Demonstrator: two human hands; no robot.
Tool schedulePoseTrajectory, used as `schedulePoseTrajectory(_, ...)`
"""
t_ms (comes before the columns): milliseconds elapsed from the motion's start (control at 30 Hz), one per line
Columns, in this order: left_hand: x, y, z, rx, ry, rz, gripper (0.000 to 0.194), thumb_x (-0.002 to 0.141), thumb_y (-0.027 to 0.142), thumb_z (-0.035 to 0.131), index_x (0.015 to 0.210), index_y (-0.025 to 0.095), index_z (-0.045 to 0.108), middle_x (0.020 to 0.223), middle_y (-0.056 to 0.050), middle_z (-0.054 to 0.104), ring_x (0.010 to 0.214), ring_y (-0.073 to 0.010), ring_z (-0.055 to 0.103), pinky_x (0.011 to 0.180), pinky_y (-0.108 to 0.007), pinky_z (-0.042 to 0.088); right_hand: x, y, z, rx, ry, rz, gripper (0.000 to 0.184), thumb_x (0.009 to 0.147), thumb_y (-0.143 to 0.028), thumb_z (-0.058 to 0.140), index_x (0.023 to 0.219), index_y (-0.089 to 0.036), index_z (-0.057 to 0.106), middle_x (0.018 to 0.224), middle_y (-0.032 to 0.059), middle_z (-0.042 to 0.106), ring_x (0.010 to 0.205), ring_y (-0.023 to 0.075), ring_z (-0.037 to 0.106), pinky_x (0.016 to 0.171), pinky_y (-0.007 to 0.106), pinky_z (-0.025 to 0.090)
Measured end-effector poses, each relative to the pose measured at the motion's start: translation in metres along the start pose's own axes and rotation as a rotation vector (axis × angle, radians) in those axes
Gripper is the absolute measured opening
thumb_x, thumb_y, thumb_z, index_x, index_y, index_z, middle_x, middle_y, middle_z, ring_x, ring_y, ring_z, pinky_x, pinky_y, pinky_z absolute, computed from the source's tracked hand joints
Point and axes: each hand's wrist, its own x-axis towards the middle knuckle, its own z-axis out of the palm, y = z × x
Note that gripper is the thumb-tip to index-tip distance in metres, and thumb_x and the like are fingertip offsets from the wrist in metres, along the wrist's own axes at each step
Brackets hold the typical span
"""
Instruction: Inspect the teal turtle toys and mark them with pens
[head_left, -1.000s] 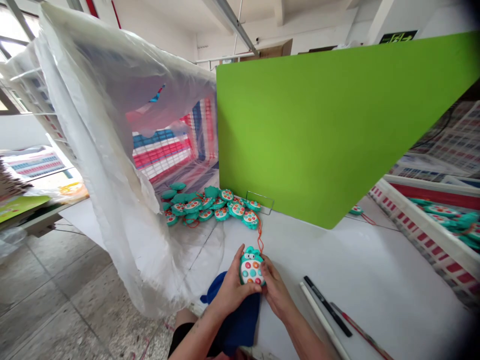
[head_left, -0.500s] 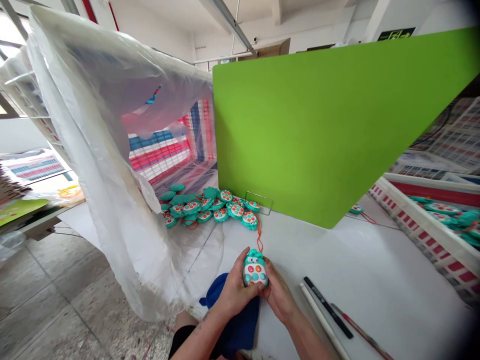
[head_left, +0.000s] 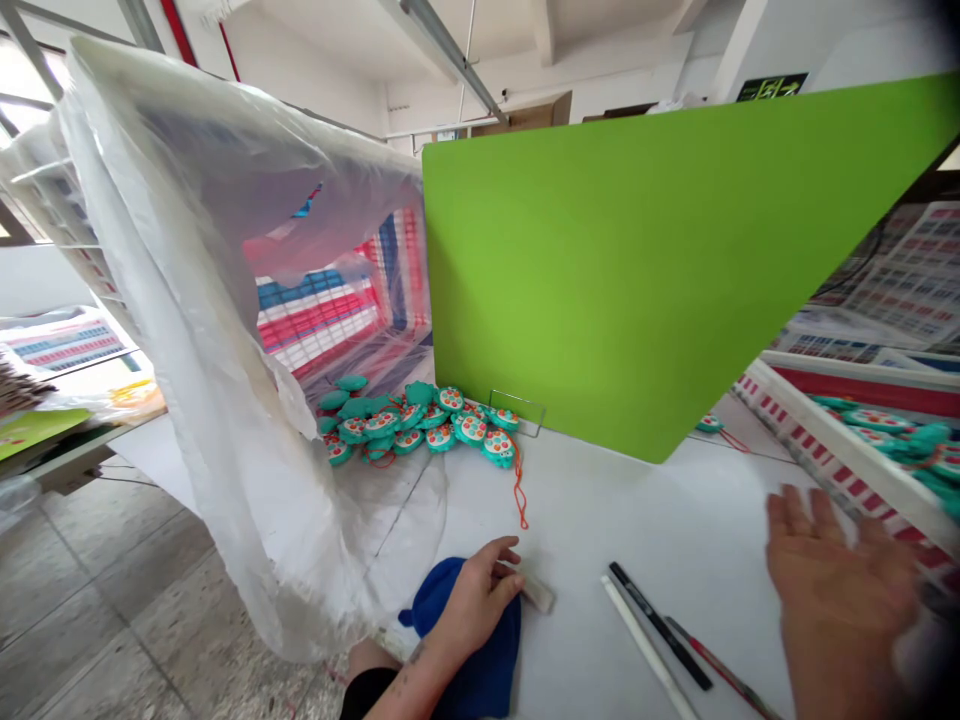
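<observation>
My left hand (head_left: 484, 592) rests over a blue cloth (head_left: 442, 585), its fingers loosely curled with a gap between thumb and forefinger. Against its fingertips lies a small pale block (head_left: 538, 592), its near end partly hidden by the thumb. At the right, my right hand (head_left: 840, 575) is raised beside the white basket (head_left: 806, 430), fingers spread and slightly blurred, nothing in it. Teal animal-shaped toys with coloured buttons (head_left: 439, 438) lie heaped at the back left of the white table. From the nearest toy an orange cord (head_left: 520, 495) trails forward.
A green board (head_left: 600, 270) stands upright behind the table. To the left is a wire cage draped in plastic sheeting (head_left: 202, 300). A white rod (head_left: 637, 630), a black pen (head_left: 660, 625) and a thin red tool (head_left: 712, 660) lie between my hands. More toys (head_left: 892, 430) fill the basket.
Both hands were holding one teal toy; neither holds it now. My right hand has swung far right and opened. The left stayed near the cloth, and the pale block has come into view.
</observation>
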Motion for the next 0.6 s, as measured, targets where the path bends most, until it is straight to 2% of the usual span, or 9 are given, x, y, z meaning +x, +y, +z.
schedulePoseTrajectory(67, 0.002, 0.000, -0.001, 0.037, 0.010, 0.014, 0.038, 0.083, 0.025, 0.055, 0.121, 0.022, 0.055, 0.107, -0.007, 0.063, 0.087, -0.0167, 0.062, 0.075, -0.031, 0.051, -0.017, 0.009, 0.028, 0.134, -0.028, 0.168, 0.059, 0.084, -0.052, 0.049, 0.139, -0.035, 0.039, 0.142, 0.0129, 0.045, 0.126, 0.0307, 0.046, 0.096, 0.050, 0.041)
schedulePoseTrajectory(133, 0.004, 0.001, -0.007, 0.134, 0.036, 0.053, 0.037, 0.083, 0.025, 0.054, 0.120, 0.023, 0.056, 0.107, -0.007, 0.065, 0.091, -0.0181, 0.062, 0.076, -0.031, 0.052, -0.038, 0.026, 0.069, -0.084, -0.264, 0.271, 0.062, 0.078, -0.054, 0.057, 0.133, -0.025, 0.049, 0.128, 0.0167, 0.057, 0.115, 0.0318, 0.056, 0.095, 0.050, 0.046)
schedulePoseTrajectory(233, 0.011, 0.004, -0.033, 0.321, 0.105, 0.128, 0.036, 0.084, 0.025, 0.053, 0.120, 0.024, 0.057, 0.109, -0.008, 0.066, 0.098, -0.0205, 0.062, 0.077, -0.032, 0.054, -0.061, 0.059, 0.123, -0.466, -0.686, 0.194, 0.055, 0.079, -0.060, 0.050, 0.118, -0.023, 0.061, 0.121, 0.0130, 0.063, 0.110, 0.0298, 0.059, 0.093, 0.047, 0.049)
schedulePoseTrajectory(300, 0.020, 0.008, -0.062, 0.416, 0.158, 0.153, 0.034, 0.084, 0.026, 0.053, 0.118, 0.024, 0.058, 0.112, -0.008, 0.065, 0.102, -0.0218, 0.061, 0.082, -0.035, 0.052, -0.064, 0.081, 0.145, -0.558, -0.814, 0.108, 0.053, 0.076, -0.060, 0.053, 0.113, -0.024, 0.065, 0.122, 0.0116, 0.063, 0.112, 0.0299, 0.058, 0.096, 0.046, 0.046)
schedulePoseTrajectory(433, 0.058, 0.020, -0.137, 0.629, 0.307, 0.149, 0.034, 0.082, 0.026, 0.057, 0.116, 0.023, 0.059, 0.121, -0.009, 0.060, 0.112, -0.0242, 0.055, 0.097, -0.039, 0.044, -0.054, 0.114, 0.156, -0.688, -0.895, -0.031, 0.054, 0.068, -0.059, 0.058, 0.106, -0.022, 0.069, 0.126, 0.0154, 0.060, 0.122, 0.0366, 0.048, 0.104, 0.055, 0.032)
schedulePoseTrajectory(533, 0.097, 0.031, -0.197, 0.786, 0.478, 0.076, 0.034, 0.085, 0.025, 0.054, 0.118, 0.016, 0.056, 0.128, -0.013, 0.052, 0.120, -0.0252, 0.048, 0.103, -0.039, 0.037, -0.053, 0.129, 0.152, -0.763, -0.912, -0.135, 0.050, 0.075, -0.055, 0.053, 0.114, -0.025, 0.065, 0.137, 0.0117, 0.050, 0.133, 0.0364, 0.034, 0.108, 0.058, 0.019)
schedulePoseTrajectory(600, 0.122, 0.037, -0.235, 0.877, 0.599, -0.005, 0.034, 0.086, 0.025, 0.053, 0.118, 0.015, 0.055, 0.131, -0.014, 0.049, 0.124, -0.0268, 0.044, 0.103, -0.043, 0.035, -0.055, 0.136, 0.148, -0.848, -0.921, -0.254, 0.048, 0.082, -0.049, 0.048, 0.122, -0.026, 0.060, 0.140, 0.0101, 0.047, 0.134, 0.0345, 0.033, 0.109, 0.056, 0.019)
